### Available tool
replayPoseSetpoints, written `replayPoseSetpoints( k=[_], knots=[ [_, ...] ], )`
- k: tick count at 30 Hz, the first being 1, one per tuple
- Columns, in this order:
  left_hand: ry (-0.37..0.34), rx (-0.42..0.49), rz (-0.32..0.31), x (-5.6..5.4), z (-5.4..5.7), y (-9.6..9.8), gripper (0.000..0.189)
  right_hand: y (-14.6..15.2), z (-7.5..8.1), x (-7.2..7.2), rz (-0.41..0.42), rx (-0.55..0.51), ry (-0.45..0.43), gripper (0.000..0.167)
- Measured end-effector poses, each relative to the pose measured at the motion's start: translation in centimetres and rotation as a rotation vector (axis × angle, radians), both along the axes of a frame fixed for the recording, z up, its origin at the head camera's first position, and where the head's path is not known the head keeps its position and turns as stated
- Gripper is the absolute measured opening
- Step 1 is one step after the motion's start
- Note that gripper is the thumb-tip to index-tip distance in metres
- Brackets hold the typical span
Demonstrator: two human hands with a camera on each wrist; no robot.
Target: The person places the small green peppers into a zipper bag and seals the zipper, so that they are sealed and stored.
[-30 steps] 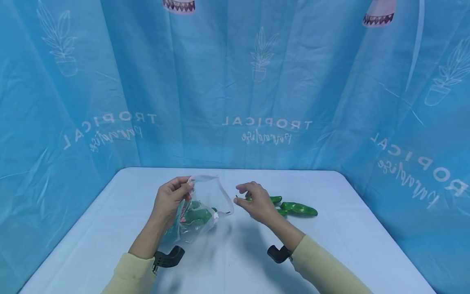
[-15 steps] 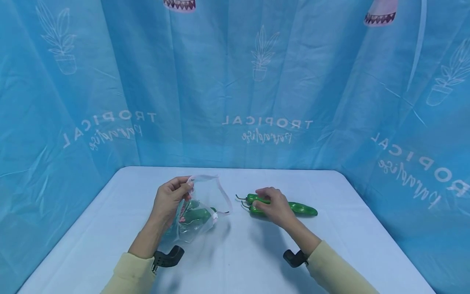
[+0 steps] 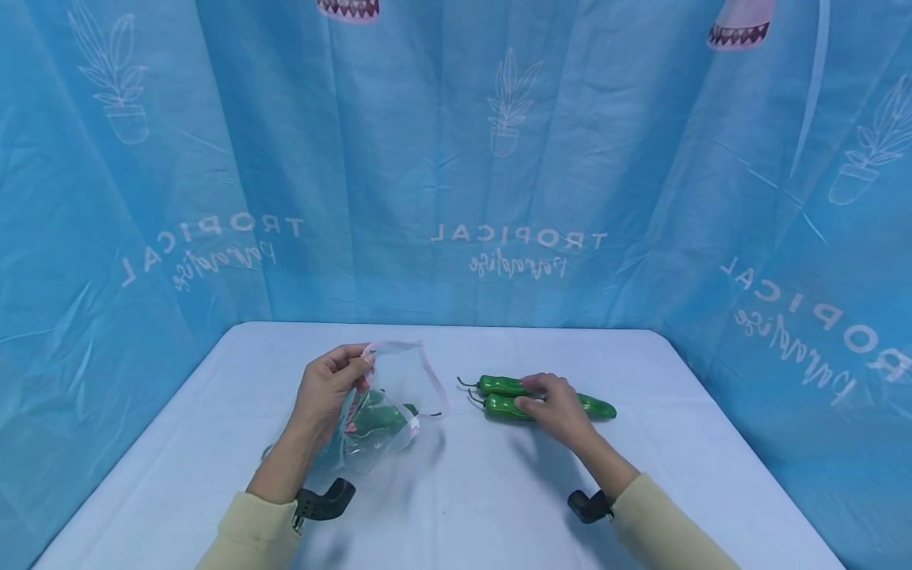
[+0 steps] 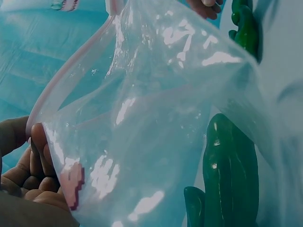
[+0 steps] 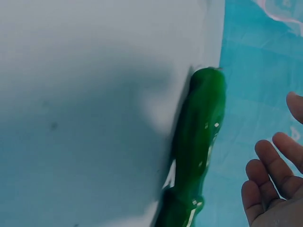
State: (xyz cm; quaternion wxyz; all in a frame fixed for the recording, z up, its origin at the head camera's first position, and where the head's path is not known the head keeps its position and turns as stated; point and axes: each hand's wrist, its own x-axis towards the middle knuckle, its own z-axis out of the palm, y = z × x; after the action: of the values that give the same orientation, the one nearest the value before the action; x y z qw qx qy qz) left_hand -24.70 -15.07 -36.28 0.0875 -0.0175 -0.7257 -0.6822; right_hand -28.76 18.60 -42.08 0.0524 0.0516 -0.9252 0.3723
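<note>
My left hand (image 3: 326, 388) pinches the pink-edged rim of a clear zip bag (image 3: 363, 457), thumb against fingers, and the bag's mouth gapes to the right. Green chili peppers (image 3: 379, 417) lie inside the bag, seen through its plastic; also in the left wrist view, one pepper (image 4: 230, 175) shows low. On the white table, my right hand (image 3: 563, 410) hovers over several more green peppers (image 3: 501, 407), its fingers loosely bent. In the right wrist view the right hand (image 5: 274, 184) has spread fingers, apart from a pepper (image 5: 199, 127). Part of the peppers is hidden behind that hand.
A white table (image 3: 456, 507) with rounded far corners carries everything. Blue printed curtains (image 3: 456, 182) enclose it at the back and both sides. Black wrist cameras (image 3: 326, 500) sit on both wrists.
My right hand has moved right, from beside the bag's mouth to over the middle of the peppers, uncovering their stems. The left hand and bag stay nearly where they were.
</note>
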Motion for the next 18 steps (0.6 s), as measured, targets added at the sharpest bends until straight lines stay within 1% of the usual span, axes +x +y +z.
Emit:
replayPoseSetpoints(
  k=[6,12,18],
  knots=[
    [-0.005,-0.005,0.002,0.0,-0.2,-0.1,0.038,0.8,-0.9,-0.2,-0.025,0.021,-0.026,0.041],
    [-0.005,-0.014,0.000,-0.1,-0.5,-0.2,0.038,1.4,-1.8,-0.3,-0.022,0.044,-0.006,0.039],
    [-0.003,-0.012,-0.001,0.0,-0.5,-0.3,0.038,1.8,-2.2,-0.3,-0.016,0.057,0.007,0.037]
  ],
)
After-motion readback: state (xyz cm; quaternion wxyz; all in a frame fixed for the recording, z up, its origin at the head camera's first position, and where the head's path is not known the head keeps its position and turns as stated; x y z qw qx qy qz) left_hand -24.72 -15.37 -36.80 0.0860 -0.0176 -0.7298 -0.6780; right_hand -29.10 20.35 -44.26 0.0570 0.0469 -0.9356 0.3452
